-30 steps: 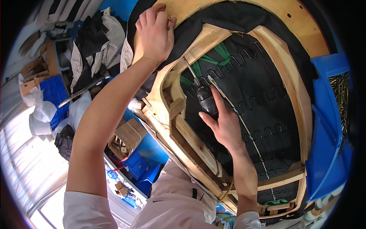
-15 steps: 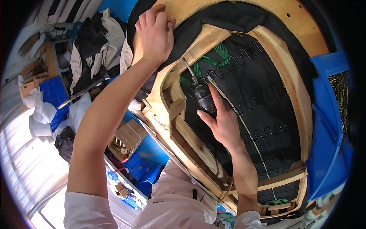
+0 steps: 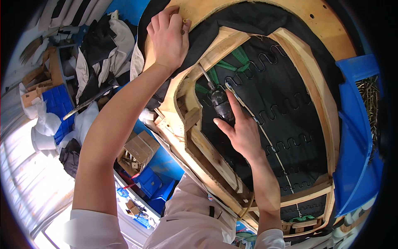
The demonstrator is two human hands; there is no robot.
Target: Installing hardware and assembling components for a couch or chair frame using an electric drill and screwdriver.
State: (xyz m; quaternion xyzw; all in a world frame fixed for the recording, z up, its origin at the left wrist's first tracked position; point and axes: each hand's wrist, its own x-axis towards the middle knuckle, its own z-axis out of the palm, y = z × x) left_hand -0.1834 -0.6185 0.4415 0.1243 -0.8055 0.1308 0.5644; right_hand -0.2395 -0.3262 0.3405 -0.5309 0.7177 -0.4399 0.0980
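A black power screwdriver point(image 3: 220, 101) is in my right hand point(image 3: 245, 135), index finger stretched along its body and thumb on the near side. The rest of its handle is hidden behind the hand. Its long metal bit points up and left, the tip at the inner side of a wooden frame point(image 3: 198, 74). Above and to the left, my left hand point(image 3: 169, 41) rests with curled fingers on the curved plywood edge point(image 3: 203, 11) and black fabric point(image 3: 207, 37). Small brass-coloured and dark bits show beside its fingertips; what the fingers hold is not clear.
Zigzag springs point(image 3: 271, 114), green elastic webbing point(image 3: 239, 60) and a pale cord point(image 3: 271, 148) span the frame. A blue bin point(image 3: 352, 153) with many screws hangs at the right. At the left are a cardboard box point(image 3: 141, 147), blue bins point(image 3: 148, 182) and piled fabric point(image 3: 97, 54).
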